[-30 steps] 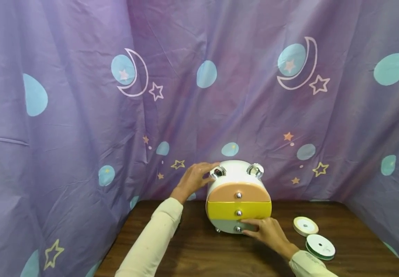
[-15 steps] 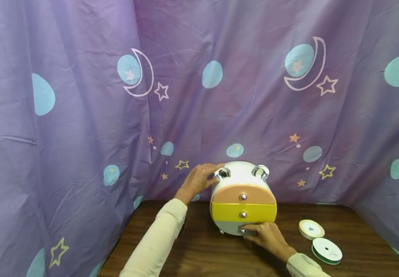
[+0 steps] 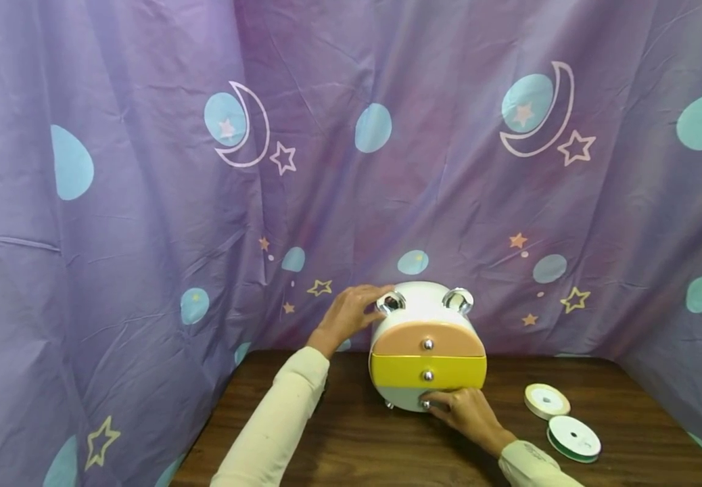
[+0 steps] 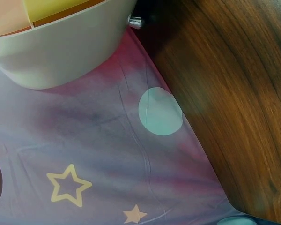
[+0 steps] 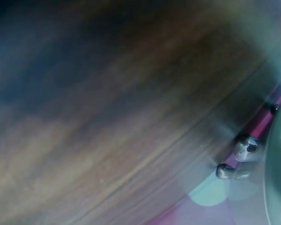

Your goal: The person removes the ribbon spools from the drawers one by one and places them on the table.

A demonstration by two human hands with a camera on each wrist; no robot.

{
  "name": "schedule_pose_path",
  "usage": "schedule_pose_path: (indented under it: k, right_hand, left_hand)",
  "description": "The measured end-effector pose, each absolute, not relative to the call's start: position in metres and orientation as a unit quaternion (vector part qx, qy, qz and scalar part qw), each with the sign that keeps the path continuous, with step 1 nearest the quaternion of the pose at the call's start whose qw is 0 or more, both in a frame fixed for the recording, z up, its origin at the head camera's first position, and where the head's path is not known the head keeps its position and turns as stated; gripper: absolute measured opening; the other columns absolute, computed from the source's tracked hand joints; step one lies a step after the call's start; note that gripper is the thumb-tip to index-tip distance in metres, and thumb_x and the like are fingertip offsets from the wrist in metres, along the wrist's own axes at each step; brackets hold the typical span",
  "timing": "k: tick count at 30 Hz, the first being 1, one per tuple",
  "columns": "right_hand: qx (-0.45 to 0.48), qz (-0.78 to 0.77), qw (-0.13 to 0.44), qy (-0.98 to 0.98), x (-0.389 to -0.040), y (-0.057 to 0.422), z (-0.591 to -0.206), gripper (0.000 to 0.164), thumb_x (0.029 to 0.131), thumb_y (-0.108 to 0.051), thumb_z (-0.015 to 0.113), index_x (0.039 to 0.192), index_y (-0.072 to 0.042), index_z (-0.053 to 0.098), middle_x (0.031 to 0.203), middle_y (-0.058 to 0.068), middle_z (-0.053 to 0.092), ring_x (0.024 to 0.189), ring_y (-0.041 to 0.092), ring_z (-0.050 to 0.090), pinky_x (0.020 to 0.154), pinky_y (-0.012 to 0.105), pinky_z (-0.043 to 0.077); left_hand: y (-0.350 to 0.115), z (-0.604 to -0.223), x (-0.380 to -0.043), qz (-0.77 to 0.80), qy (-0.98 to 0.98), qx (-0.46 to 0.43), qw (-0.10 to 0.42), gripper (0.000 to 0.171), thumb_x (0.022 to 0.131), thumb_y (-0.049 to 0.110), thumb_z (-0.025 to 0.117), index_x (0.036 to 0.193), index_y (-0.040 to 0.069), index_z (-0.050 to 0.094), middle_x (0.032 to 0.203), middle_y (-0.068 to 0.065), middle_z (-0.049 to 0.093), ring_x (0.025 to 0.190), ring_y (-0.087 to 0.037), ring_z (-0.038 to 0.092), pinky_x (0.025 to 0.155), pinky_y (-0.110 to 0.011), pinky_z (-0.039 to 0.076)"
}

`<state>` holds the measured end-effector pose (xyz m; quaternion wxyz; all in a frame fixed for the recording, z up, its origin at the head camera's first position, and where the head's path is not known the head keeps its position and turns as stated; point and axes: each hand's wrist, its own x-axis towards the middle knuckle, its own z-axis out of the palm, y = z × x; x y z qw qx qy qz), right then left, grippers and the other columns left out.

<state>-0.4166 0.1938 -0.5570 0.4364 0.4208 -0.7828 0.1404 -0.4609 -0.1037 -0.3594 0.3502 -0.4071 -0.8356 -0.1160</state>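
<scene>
A small round drawer cabinet [image 3: 427,301] stands on the table against the cloth, with a white body, silver ears and short silver feet. Its front has an orange drawer [image 3: 406,339], a yellow drawer [image 3: 400,370] and a grey-green drawer [image 3: 401,398], each with a silver knob. My left hand [image 3: 347,314] holds the cabinet at its left ear [image 3: 391,302], thumb and fingers on either side. Down at the lowest drawer, my right hand [image 3: 468,411] pinches the knob [image 3: 427,404]. All three drawers look closed. In the left wrist view the cabinet's white side [image 4: 61,61] shows.
Right of the cabinet, a cream ribbon spool [image 3: 547,401] and a green ribbon spool [image 3: 573,438] lie flat on the dark wooden table [image 3: 357,446]. A purple cloth [image 3: 442,182] with moons and stars hangs behind and at both sides.
My right hand has moved in to the lowest drawer's knob and closed its thumb and finger on it. The left hand stays at the ear. The head view has shifted slightly.
</scene>
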Motion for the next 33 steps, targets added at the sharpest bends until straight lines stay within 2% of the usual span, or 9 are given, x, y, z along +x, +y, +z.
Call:
schedule_pose_path:
  k: [6,13,20,25,30,33]
  right_hand:
    - [0.426,0.128,0.435,-0.783,-0.417,0.194,-0.557,0.038,0.063,-0.022,0.099,0.095,-0.030,0.081,0.075,-0.014,0.075,0.058,-0.002,0.056,0.046,0.025,0.050]
    - [0.434,0.120,0.438,-0.778,-0.418,0.194,-0.557,0.037,0.065,-0.023,0.098,0.096,-0.030,0.081,0.074,-0.015,0.074,0.057,-0.003,0.051,0.045,0.025,0.048]
    - [0.440,0.115,0.431,-0.779,-0.411,0.195,-0.554,0.038,0.065,-0.022,0.097,0.098,-0.030,0.080,0.073,-0.014,0.074,0.055,-0.005,0.050,0.044,0.022,0.049]
    - [0.452,0.116,0.428,-0.774,-0.402,0.197,-0.551,0.041,0.063,-0.018,0.098,0.099,-0.030,0.081,0.076,-0.015,0.075,0.056,-0.005,0.053,0.045,0.020,0.049]
    - [0.462,0.121,0.420,-0.772,-0.393,0.197,-0.549,0.044,0.063,-0.017,0.097,0.101,-0.029,0.081,0.073,-0.015,0.074,0.053,-0.009,0.045,0.043,0.014,0.045]
    - [0.467,0.121,0.417,-0.770,-0.387,0.198,-0.550,0.044,0.063,-0.016,0.097,0.102,-0.029,0.081,0.074,-0.014,0.075,0.054,-0.008,0.050,0.045,0.015,0.047]
  left_hand:
    - [-0.104,-0.359,-0.461,-0.106,-0.841,-0.404,0.345,0.065,0.087,0.028,0.086,0.147,0.019,0.061,0.129,-0.001,0.072,0.116,-0.018,0.069,0.107,-0.030,0.052]
    - [-0.104,-0.360,-0.462,-0.107,-0.840,-0.402,0.347,0.064,0.087,0.027,0.086,0.146,0.020,0.062,0.128,-0.001,0.073,0.115,-0.017,0.069,0.106,-0.030,0.052]
    - [-0.104,-0.359,-0.462,-0.109,-0.832,-0.411,0.357,0.063,0.086,0.027,0.087,0.144,0.017,0.064,0.128,0.000,0.073,0.114,-0.017,0.070,0.105,-0.030,0.054]
    - [-0.104,-0.359,-0.462,-0.111,-0.832,-0.409,0.357,0.064,0.086,0.028,0.087,0.145,0.019,0.063,0.126,0.000,0.074,0.113,-0.016,0.069,0.104,-0.030,0.054]
    - [-0.104,-0.360,-0.464,-0.111,-0.829,-0.412,0.363,0.064,0.086,0.027,0.087,0.145,0.018,0.063,0.126,0.000,0.074,0.113,-0.017,0.070,0.103,-0.031,0.055]
    - [-0.104,-0.361,-0.464,-0.113,-0.828,-0.412,0.362,0.064,0.085,0.027,0.088,0.144,0.018,0.064,0.125,0.000,0.074,0.112,-0.017,0.070,0.103,-0.031,0.055]
